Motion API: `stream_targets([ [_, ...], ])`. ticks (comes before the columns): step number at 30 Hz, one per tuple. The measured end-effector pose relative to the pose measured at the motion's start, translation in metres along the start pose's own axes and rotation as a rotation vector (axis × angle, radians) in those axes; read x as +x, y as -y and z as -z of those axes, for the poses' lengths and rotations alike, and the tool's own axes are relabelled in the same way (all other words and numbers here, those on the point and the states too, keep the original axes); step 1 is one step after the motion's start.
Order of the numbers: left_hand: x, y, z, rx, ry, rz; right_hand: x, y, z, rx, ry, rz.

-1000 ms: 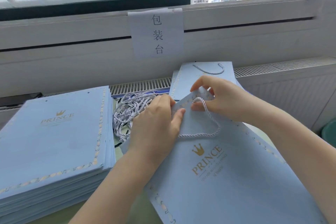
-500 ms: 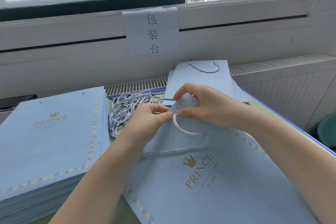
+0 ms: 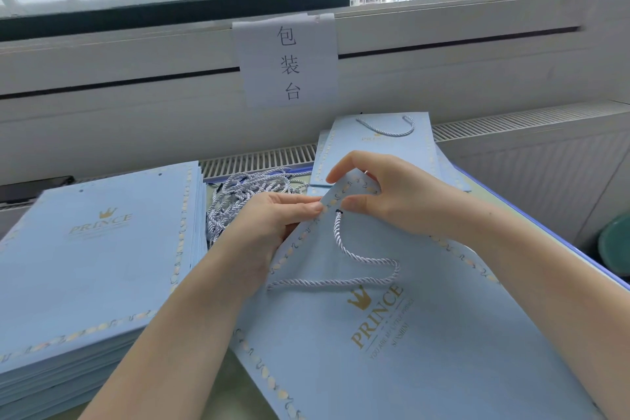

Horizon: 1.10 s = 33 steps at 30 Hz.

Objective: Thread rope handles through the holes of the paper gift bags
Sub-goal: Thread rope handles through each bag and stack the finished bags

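Rope (image 3: 358, 269) tip now nearer hole (both hands (image 3: 385, 201) pinching)

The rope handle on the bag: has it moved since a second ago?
Yes. The rope handle slid down the bag toward the gold PRINCE logo.

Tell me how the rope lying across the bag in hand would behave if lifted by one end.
The rope handle would probably hang limp: it already lies in loose curves on the gift bag. It looks thin and twisted, so likely light and easy to pinch. The spare ropes beside the left hand lie tangled, so loose ends may well snag.
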<state>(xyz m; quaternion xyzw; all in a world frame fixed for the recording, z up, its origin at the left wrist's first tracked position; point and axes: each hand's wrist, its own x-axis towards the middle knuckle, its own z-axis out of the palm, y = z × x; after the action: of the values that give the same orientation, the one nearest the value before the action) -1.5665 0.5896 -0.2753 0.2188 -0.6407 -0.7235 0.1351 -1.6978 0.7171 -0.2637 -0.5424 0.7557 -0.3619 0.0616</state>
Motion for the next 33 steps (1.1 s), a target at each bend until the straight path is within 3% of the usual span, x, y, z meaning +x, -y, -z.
stream_targets([
  [14, 0.0033, 0.0041, -0.0016, 0.076, -0.069, 0.006, 0.0023, -0.0058, -0.0034, -0.027, 0.007, -0.026],
  [19, -0.0004, 0.005, -0.0029, 0.288, 0.011, -0.011, 0.0031, -0.0064, -0.0066, -0.021, 0.01, 0.003],
  [33, -0.0004, 0.0045, -0.0085, 0.242, -0.073, -0.034, 0.0031, -0.0017, -0.0068, -0.013, -0.03, 0.079],
])
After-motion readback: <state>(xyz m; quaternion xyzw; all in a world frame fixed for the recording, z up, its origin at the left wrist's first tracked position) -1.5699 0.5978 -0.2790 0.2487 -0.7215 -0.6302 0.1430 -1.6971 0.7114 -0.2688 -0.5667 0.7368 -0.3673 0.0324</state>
